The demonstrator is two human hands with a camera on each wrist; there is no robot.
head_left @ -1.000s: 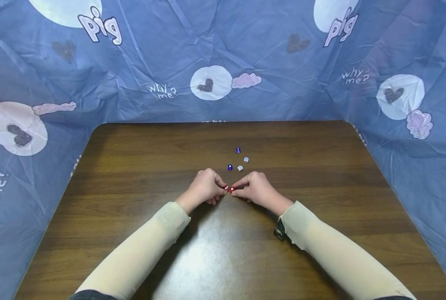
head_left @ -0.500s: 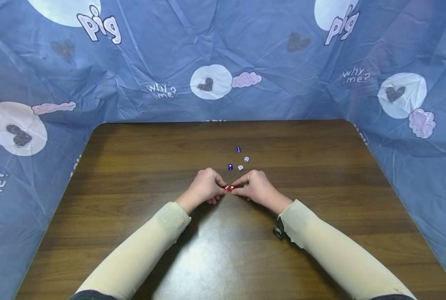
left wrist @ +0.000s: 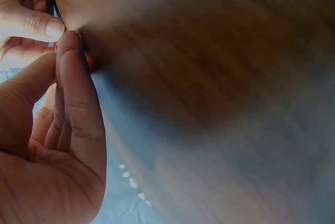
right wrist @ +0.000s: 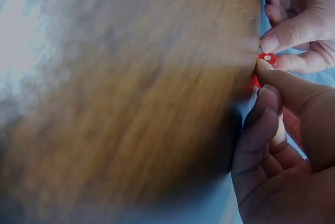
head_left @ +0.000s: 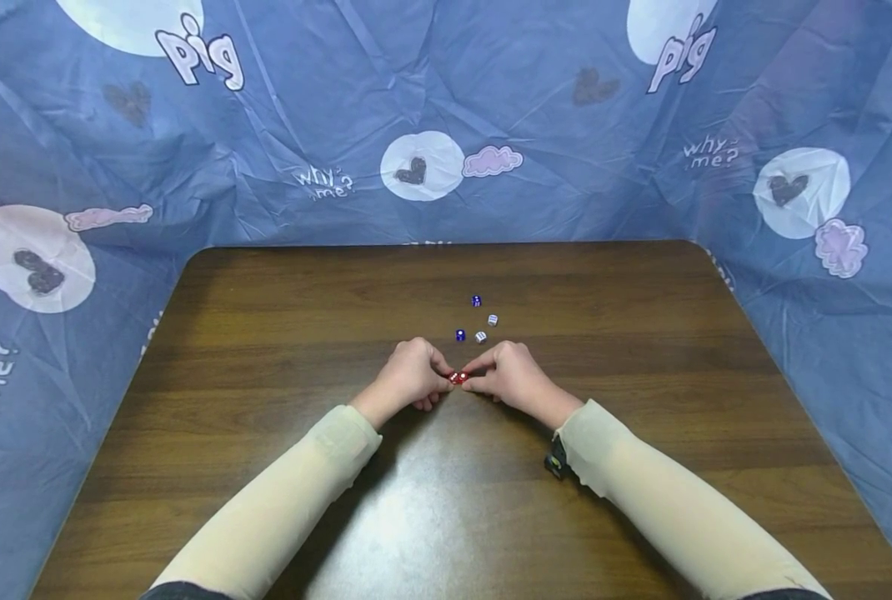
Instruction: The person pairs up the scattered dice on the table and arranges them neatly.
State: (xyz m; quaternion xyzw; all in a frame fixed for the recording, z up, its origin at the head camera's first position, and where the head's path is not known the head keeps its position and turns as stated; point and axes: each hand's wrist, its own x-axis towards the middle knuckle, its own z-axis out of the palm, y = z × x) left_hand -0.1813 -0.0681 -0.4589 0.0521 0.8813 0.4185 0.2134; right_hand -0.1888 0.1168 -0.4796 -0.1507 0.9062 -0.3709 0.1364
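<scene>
Both hands meet near the middle of the brown wooden table, fingertips pointed at each other. The left hand has its fingers curled and pinches a red die from the 9 o'clock side; the right hand pinches at the same spot from the 3 o'clock side. In the head view only one small red patch with white pips shows between the fingertips, so whether it is one die or two pressed together cannot be told. The right wrist view shows the red die with a white pip wedged between thumb and forefinger tips. The left wrist view gives only a sliver of red behind the forefinger.

Just beyond the hands, toward 12 o'clock, four more dice lie loose on the wood, all apart from the fingers. A white die sits nearest, with a blue die just beside it at its 9 o'clock. Another white die lies a little farther at 1 o'clock, and a second blue die is the farthest out. Nothing lies between the hands and these dice.

Pale beige sleeves cover both forearms, and a small dark device sits under the right wrist. A blue printed cloth with hearts, clouds and words walls in the table at 9, 12 and 3 o'clock.
</scene>
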